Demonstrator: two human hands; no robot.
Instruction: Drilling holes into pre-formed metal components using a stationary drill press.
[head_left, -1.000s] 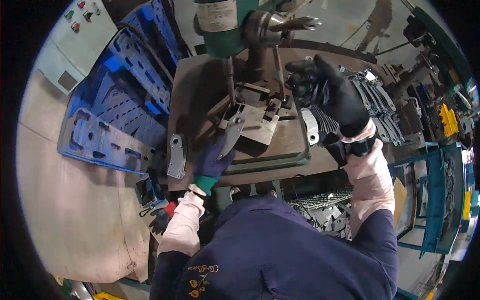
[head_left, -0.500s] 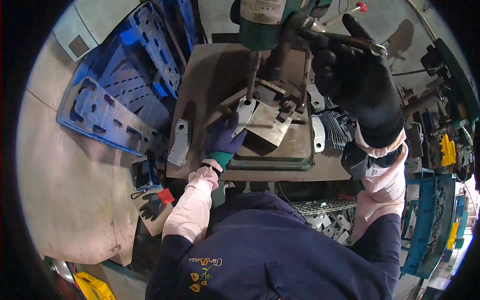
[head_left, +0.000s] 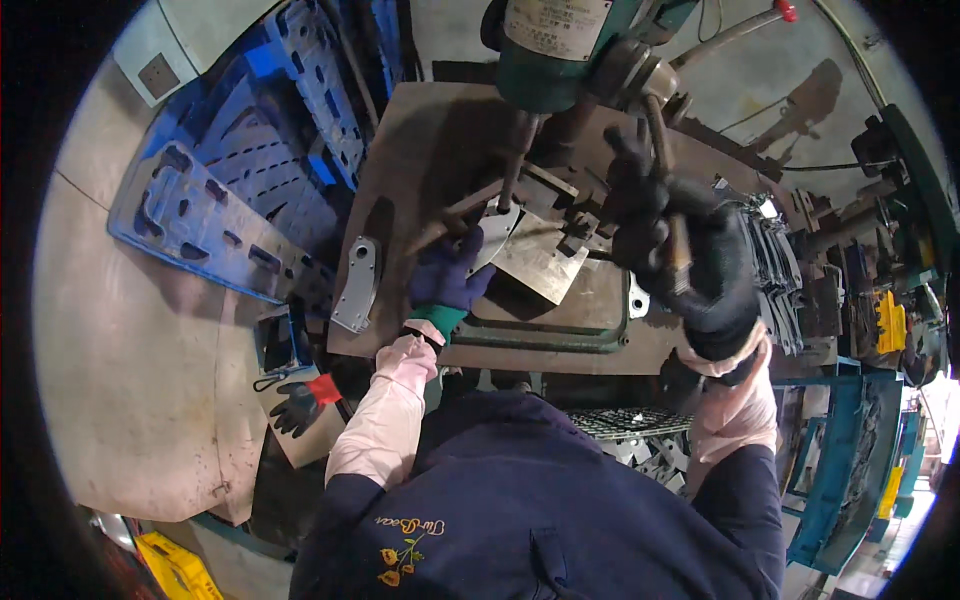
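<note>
My left hand (head_left: 447, 277), in a purple and green glove, is closed on the near end of a flat grey metal plate (head_left: 496, 238). The plate's far end lies under the spindle (head_left: 517, 165) of a green drill press (head_left: 545, 85), against a steel fixture block (head_left: 545, 255). My right hand (head_left: 690, 240), in a black glove, is wrapped around a feed lever (head_left: 656, 135) of the press, somewhat blurred. The spindle tip meets the plate near its hole; whether it is cutting cannot be told.
A similar plate (head_left: 357, 285) lies on the table's left side. Several stacked plates (head_left: 775, 265) sit at the right. Blue plastic pallets (head_left: 215, 225) stand at far left, a spare black and red glove (head_left: 303, 403) below them. A mesh basket (head_left: 630, 423) is under the near edge.
My right hand has pulled the feed lever down and toward me, so the lever now stands steeper. The left hand stays on the plate. The view has shifted slightly.
</note>
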